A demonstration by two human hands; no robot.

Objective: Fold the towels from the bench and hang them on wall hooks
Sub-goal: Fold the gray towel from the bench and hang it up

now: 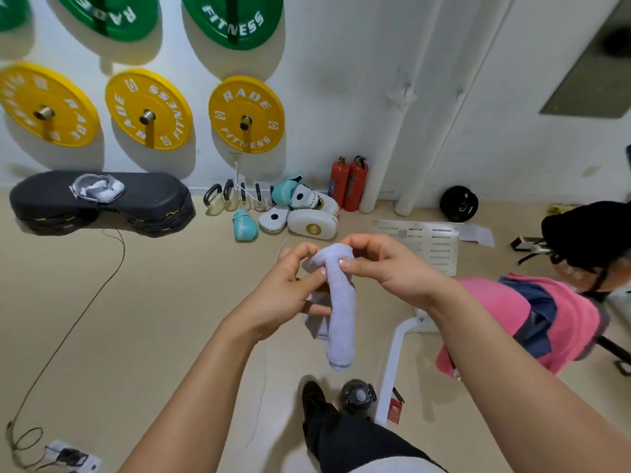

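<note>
Towel point(338, 302) hangs in midair, pinched at its top between our left hand point(290, 288) and right hand point(386, 264), and we judge the loose fold could slip open if either grip eases.

Bare floor point(143, 302) left (cable point(85, 302) crossing); bench point(532, 319) right.
</note>
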